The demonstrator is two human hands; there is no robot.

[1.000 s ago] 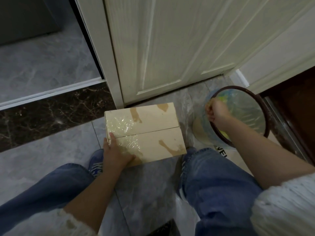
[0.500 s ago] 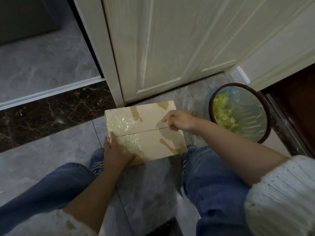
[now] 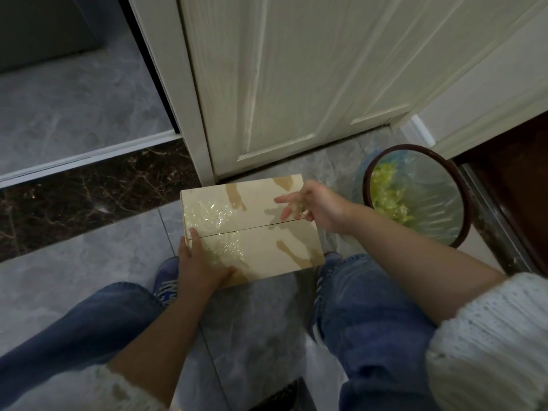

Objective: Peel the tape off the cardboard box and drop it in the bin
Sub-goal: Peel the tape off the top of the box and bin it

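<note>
Centre of frame, on grey marble-look floor tile: a cardboard box, pale tan, rectangular, flaps closed along a middle seam. Darker torn patches mark the smooth card in several spots. Clear tape — crinkled, glossy — covers the left part of the top, across the seam.

Left hand rests on the box's lower-left corner, fingers laid fairly straight along the left edge, thumb spread over the top face.

Right hand hovers over the box's upper-right corner, index and middle fingers loosely extended leftward; something shiny seems caught at the fingers, but whether it is pinched I cannot tell.

Right of the box, just beside it: a round bin with a dark brown rim and thin translucent liner, crumpled yellow-green waste inside.

Upper frame — cream panelled door, wood grain showing. Lower frame: blue denim knees, fuzzy white knit sleeves.
</note>
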